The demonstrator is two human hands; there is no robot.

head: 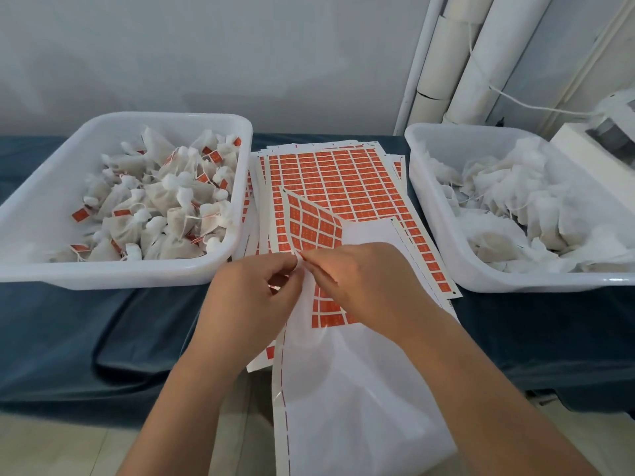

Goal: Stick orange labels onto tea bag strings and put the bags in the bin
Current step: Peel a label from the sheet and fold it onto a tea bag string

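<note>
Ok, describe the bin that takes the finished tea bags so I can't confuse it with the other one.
On the dark blue covered table, a stack of orange label sheets lies between two white plastic bins. Take the left-hand bin, on the person's left. Its small white tea bags carry orange labels, while the right-hand bin holds bags with none.

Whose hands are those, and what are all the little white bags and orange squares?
The camera sits on a person's head, so you look down at their hands. On a dark blue table stand two white bins. The left bin holds tea bags with orange labels already on; the bags in the right bin show none. Between them lies a stack of label sheets. The left hand and the right hand both pinch a loose sheet, whose orange part curls up from white backing.
</note>
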